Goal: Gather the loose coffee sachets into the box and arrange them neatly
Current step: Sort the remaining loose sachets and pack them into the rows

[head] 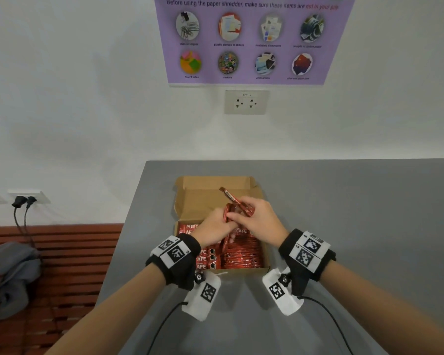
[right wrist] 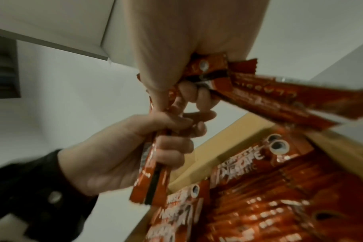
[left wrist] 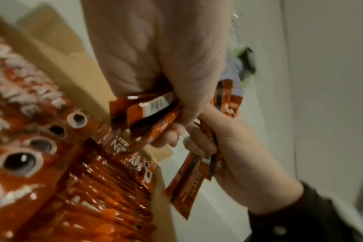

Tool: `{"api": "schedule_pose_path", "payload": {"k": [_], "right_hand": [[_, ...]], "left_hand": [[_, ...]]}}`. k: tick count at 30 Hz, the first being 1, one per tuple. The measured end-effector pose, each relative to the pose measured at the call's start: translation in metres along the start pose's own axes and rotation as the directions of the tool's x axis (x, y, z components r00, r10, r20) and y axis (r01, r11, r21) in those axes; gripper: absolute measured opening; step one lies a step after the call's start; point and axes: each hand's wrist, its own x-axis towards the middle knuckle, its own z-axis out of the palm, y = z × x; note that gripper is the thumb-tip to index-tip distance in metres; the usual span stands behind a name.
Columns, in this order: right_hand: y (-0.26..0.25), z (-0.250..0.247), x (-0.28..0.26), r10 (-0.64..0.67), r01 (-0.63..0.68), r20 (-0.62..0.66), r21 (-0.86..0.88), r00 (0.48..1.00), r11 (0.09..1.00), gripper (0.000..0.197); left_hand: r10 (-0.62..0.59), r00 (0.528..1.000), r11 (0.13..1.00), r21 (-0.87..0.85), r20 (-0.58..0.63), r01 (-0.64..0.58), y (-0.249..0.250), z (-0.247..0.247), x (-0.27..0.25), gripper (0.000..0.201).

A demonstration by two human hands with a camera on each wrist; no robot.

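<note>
Glossy red foil-look coffee sachets catch the light inside a matt brown corrugated cardboard box on a smooth, matt grey tabletop, beside a slatted wooden bench bearing soft grey cloth, below a purple printed paper poster.

An office, likely. A paper-shredder poster hangs at 12 o'clock above a socket.

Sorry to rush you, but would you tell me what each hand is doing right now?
Left hand: closed, gripping a bunch of red foil coffee sachets.
Right hand: closed, gripping the same sachets above the open brown cardboard box.
</note>
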Motion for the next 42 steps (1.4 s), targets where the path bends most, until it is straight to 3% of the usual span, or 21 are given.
{"api": "schedule_pose_path", "payload": {"k": [4, 10, 12, 15, 18, 21, 25, 29, 31, 33, 35, 37, 39, 42], "right_hand": [[0.000, -0.005, 0.004, 0.016, -0.016, -0.011, 0.002, 1.000, 1.000, 0.017], [-0.002, -0.007, 0.001, 0.057, -0.058, 0.020, 0.019, 0.998, 0.998, 0.007], [0.001, -0.009, 0.001, 0.066, -0.065, -0.020, 0.005, 0.998, 0.998, 0.009], [0.004, -0.016, 0.002, 0.087, -0.084, -0.111, 0.034, 0.990, 0.996, 0.021], [0.008, -0.021, -0.001, 0.141, -0.137, -0.149, 0.036, 0.979, 0.990, 0.010], [0.011, -0.019, -0.007, 0.129, -0.128, -0.187, 0.018, 0.974, 0.992, 0.007], [0.016, -0.019, -0.012, 0.144, -0.142, -0.181, 0.025, 0.973, 0.990, 0.034], [0.014, -0.023, -0.010, 0.111, -0.112, -0.087, -0.010, 0.990, 0.994, 0.013], [0.008, -0.020, -0.006, 0.055, -0.055, -0.042, -0.007, 0.998, 0.998, 0.009], [0.005, -0.017, -0.004, 0.032, -0.029, -0.098, 0.032, 0.995, 0.999, 0.007], [0.005, -0.016, -0.004, 0.068, -0.062, -0.110, 0.060, 0.992, 0.996, 0.010], [0.011, -0.014, -0.009, 0.133, -0.133, 0.022, 0.034, 0.991, 0.991, 0.019], [0.019, -0.011, -0.014, 0.186, -0.187, 0.082, 0.000, 0.979, 0.982, 0.023], [0.027, -0.014, -0.018, 0.223, -0.225, 0.042, 0.048, 0.974, 0.973, 0.022]], "left_hand": [[-0.010, 0.996, 0.973, -0.231, 0.084, 0.029, -0.001, -0.005, -0.006, 0.007], [-0.049, 0.995, 0.977, -0.204, 0.092, 0.067, -0.009, -0.011, -0.009, 0.011], [-0.053, 0.995, 0.972, -0.222, 0.089, 0.072, -0.009, -0.012, -0.010, 0.004], [-0.079, 0.996, 0.962, -0.259, 0.049, 0.089, -0.011, -0.017, -0.011, 0.013], [-0.105, 0.993, 0.954, -0.287, -0.047, 0.088, -0.017, -0.024, -0.011, 0.019], [-0.085, 0.992, 0.967, -0.247, -0.089, 0.061, -0.018, -0.025, -0.010, 0.013], [-0.029, 0.988, 0.995, -0.103, -0.153, 0.014, -0.015, -0.024, -0.009, 0.009], [0.003, 0.998, 0.994, 0.111, -0.059, 0.004, -0.013, -0.017, -0.006, 0.009], [0.039, 0.991, 0.994, 0.107, -0.130, -0.025, -0.008, -0.013, -0.002, 0.016], [0.064, 0.970, 0.995, 0.093, -0.234, -0.043, -0.001, -0.009, 0.001, 0.020], [0.046, 0.922, 0.999, 0.043, -0.385, -0.032, 0.001, -0.008, 0.003, 0.016], [-0.008, 0.861, 0.998, -0.053, -0.509, -0.023, -0.001, -0.010, 0.005, 0.008], [-0.046, 0.857, 0.995, -0.096, -0.513, -0.004, -0.004, -0.011, 0.006, 0.007], [-0.055, 0.910, 0.998, -0.028, -0.411, 0.047, -0.009, -0.012, 0.004, 0.008]]}}
